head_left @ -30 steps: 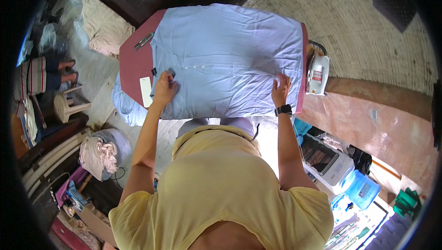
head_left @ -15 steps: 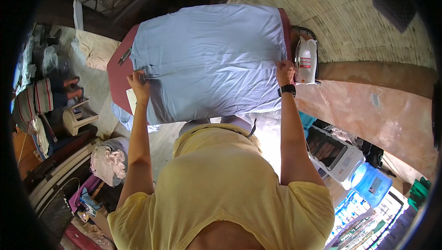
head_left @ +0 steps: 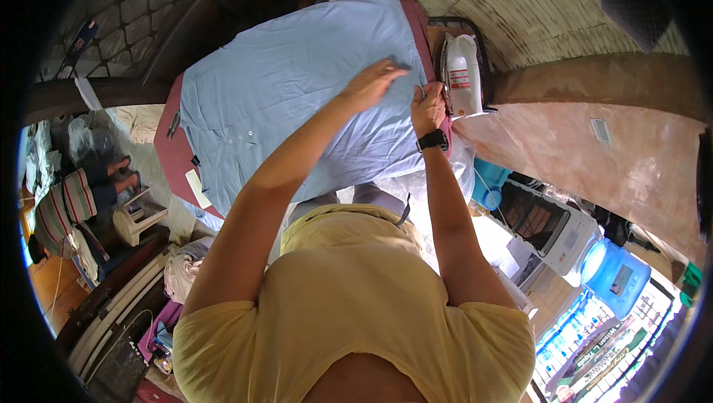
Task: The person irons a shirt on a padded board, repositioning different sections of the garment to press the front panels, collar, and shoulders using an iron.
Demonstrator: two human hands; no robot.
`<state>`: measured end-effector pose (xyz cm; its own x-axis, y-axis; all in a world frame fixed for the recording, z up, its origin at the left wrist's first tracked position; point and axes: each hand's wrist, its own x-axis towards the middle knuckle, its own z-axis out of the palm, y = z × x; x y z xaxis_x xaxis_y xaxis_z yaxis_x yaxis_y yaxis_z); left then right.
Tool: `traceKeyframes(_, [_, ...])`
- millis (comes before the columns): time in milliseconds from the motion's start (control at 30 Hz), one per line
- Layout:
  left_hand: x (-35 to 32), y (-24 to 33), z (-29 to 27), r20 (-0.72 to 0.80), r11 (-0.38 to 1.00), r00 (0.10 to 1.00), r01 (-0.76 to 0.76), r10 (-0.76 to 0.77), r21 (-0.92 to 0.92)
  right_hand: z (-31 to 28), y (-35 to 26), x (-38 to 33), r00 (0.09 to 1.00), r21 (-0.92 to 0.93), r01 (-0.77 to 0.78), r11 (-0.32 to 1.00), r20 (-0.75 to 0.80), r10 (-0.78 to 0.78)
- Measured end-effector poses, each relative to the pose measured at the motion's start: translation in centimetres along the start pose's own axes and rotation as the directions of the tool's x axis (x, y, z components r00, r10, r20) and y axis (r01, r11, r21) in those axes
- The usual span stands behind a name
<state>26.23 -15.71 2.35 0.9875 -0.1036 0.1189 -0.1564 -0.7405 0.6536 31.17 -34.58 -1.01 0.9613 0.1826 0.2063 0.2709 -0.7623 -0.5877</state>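
Observation:
A light blue button-up shirt (head_left: 275,83) lies spread over a maroon padded board (head_left: 172,154). Small white buttons show at its lower left part, near the board's left end. My left hand (head_left: 375,83) reaches across to the right side of the shirt, just above or on the fabric, its fingers stretched out and holding nothing. At the shirt's right edge my right hand (head_left: 428,111) has its fingers closed on the cloth. Beside that hand, off the board's right end, stands a white iron (head_left: 462,80).
Dark-handled snips (head_left: 174,125) and a white card (head_left: 197,187) lie on the board's left end. A wooden stool (head_left: 140,219) and a person in striped clothing (head_left: 65,206) are at the left. A microwave-like appliance (head_left: 549,236) and a blue water jug (head_left: 620,277) stand at the lower right.
My left hand has left the shirt's left edge and crossed to the right side. The shirt has shifted, so its buttons now show. My right hand stays at the right edge.

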Motion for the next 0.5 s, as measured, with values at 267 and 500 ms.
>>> traceKeyframes(267, [6.1,2.2,3.5,0.146,0.975,0.984,0.072,-0.103,0.209,-5.0,3.2,-7.3,0.972,0.129,0.047,0.990,0.224,-0.076])
traceKeyframes(500, [5.0,3.5,6.0,-0.161,0.992,0.987,0.038,-0.019,0.118,-8.0,5.0,-10.4,0.983,0.016,-0.006,1.000,0.185,0.003])
